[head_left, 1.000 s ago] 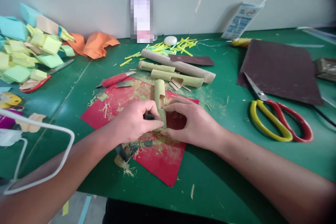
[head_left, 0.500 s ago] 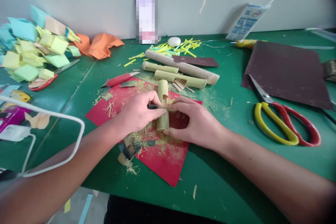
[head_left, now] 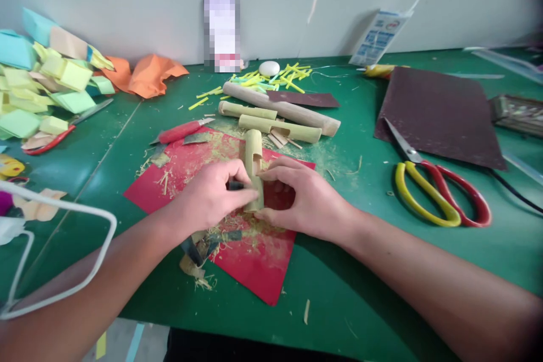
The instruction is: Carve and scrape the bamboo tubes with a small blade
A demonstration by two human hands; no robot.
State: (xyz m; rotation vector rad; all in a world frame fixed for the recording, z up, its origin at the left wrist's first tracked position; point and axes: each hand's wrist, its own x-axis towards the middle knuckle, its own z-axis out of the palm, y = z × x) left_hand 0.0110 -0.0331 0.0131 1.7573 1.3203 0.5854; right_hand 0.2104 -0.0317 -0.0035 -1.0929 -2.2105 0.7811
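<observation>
A short bamboo tube (head_left: 253, 143) with a notch cut in its side lies over a red sheet (head_left: 258, 271), pointing away from me. My right hand (head_left: 311, 198) grips the tube from the right, fingers above and thumb near its close end. Pinched in my left hand (head_left: 210, 195) is a small dark strip of what looks like sandpaper (head_left: 235, 186), pressed at the tube's left side and top; the fingers partly hide it. Shavings, dust and dark sandpaper scraps (head_left: 193, 251) are scattered around the hands.
Behind the tube lie notched bamboo pieces (head_left: 292, 129), a longer grey stick (head_left: 305, 112) and a red-handled knife (head_left: 180, 131). Scissors (head_left: 428, 181) and a large dark sandpaper sheet (head_left: 441, 113) are on the right. Folded papers (head_left: 51, 90) pile up at left, near a white wire frame (head_left: 104, 260).
The view has swung slightly right, so everything sits further left. My left hand and its strip have shifted slightly towards me along the tube; my right hand keeps its grip.
</observation>
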